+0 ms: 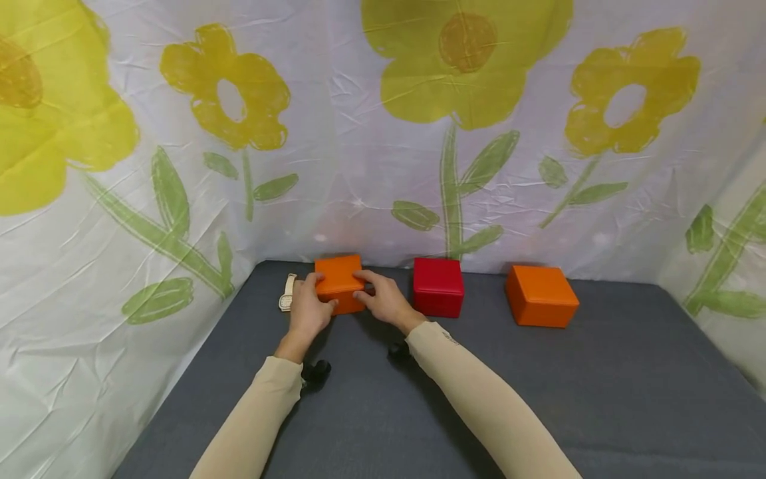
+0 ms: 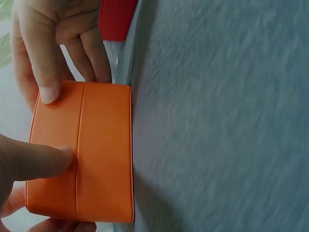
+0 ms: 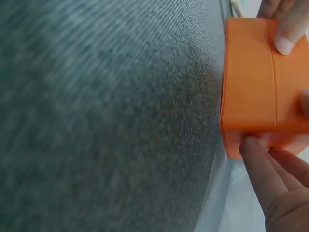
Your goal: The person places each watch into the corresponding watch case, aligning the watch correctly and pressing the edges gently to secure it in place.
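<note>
Both hands clasp the small orange leather-look box (image 1: 339, 284) left of the red cube box (image 1: 439, 287), left hand (image 1: 309, 309) and right hand (image 1: 385, 299) pinching its lid seam, apparently, so uneven pull could skid it toward the cream watch (image 1: 288, 293)

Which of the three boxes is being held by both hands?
The leftmost orange box, beside the watch. The left hand and right hand grip its sides; the red box and the other orange box stand untouched.
</note>
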Available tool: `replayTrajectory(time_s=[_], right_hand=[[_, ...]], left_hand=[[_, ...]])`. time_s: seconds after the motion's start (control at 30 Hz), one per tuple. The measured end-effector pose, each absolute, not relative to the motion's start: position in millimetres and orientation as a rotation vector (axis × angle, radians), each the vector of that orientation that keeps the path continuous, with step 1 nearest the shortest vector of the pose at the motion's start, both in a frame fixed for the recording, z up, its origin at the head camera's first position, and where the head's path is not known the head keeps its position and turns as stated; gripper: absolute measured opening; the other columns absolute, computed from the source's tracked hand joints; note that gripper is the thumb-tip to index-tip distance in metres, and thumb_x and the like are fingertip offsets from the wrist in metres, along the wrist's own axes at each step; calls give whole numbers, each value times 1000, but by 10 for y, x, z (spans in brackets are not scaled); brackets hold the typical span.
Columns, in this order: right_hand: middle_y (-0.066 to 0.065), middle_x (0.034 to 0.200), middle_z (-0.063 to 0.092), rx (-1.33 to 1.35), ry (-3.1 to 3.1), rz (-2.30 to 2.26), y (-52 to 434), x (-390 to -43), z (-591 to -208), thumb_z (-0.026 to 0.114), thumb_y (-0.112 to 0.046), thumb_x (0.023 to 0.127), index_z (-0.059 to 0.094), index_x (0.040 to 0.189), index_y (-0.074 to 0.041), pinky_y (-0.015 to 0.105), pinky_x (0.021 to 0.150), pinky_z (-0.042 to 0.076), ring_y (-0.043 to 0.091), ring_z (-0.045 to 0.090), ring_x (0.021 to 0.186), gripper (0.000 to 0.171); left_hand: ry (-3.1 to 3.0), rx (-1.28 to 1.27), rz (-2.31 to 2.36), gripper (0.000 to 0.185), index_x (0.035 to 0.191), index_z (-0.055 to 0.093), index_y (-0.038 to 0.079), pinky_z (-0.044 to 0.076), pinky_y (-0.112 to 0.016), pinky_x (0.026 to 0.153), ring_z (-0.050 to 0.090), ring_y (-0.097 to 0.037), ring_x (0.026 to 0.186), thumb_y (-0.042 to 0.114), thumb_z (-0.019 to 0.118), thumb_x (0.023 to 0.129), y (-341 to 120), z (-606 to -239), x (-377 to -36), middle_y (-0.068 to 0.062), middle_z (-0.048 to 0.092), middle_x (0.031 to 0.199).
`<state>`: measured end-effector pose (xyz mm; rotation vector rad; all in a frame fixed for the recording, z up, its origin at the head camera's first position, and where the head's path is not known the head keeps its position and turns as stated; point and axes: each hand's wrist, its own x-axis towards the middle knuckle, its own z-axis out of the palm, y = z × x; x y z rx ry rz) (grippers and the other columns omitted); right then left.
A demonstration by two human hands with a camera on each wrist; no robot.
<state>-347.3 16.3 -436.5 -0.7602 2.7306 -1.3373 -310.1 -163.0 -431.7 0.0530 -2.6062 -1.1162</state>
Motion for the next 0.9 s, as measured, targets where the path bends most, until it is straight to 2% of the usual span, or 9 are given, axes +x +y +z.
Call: replayTrajectory(time_s=[0.27, 0.8, 0.9], right_hand=[[7, 139, 50, -703, 2710, -1405, 297, -3392, -4384, 62, -25, 94, 48, 140, -18, 30, 82, 54, 23, 62, 109, 49], [6, 135, 54, -685, 2720, -1434, 558, -3176, -4414, 63, -22, 93, 49, 139, -19, 32, 85, 53, 22, 62, 108, 48], [7, 134, 55, -680, 2722, -1442, 583, -3170, -4405, 64, -21, 93, 50, 139, -18, 32, 84, 54, 22, 63, 106, 49]], left_hand=[[-2572, 37, -1094, 61, 130, 49, 3, 44, -54, 87, 51, -43, 97, 9, 79, 77, -1483, -4335, -3018, -26, 44, 117], [-2564, -13, -1092, 61, 127, 51, 5, 45, -53, 85, 54, -42, 93, 10, 81, 74, -1277, -4376, -2841, -24, 45, 113], [-2566, -22, -1099, 65, 129, 48, 3, 44, -52, 86, 53, -41, 95, 10, 82, 73, -1275, -4379, -2838, -23, 45, 113]])
